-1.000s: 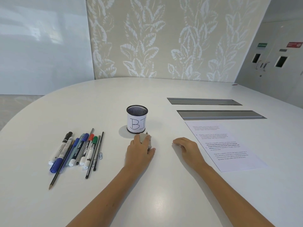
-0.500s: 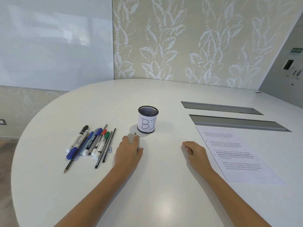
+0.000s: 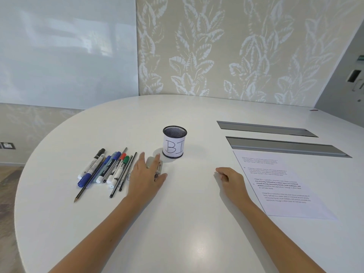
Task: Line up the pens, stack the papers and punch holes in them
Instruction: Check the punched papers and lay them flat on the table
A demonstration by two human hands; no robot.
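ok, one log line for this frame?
left hand: spread over punch | right hand: curled, empty | pens: grouped | paper: flat | cup: upright

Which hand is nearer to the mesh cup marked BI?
Left. The left hand lies just in front of the mesh cup, fingertips almost at its base; the right hand rests farther off, toward the papers.

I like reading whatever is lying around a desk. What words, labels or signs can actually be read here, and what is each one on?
"BI": handwritten on the white paper label around the black mesh cup.
Printed paragraphs on the sheet of paper: too small and blurred to read.
Brand print on the markers: too small to read.
Green sign on the far right wall: cut off, unreadable.
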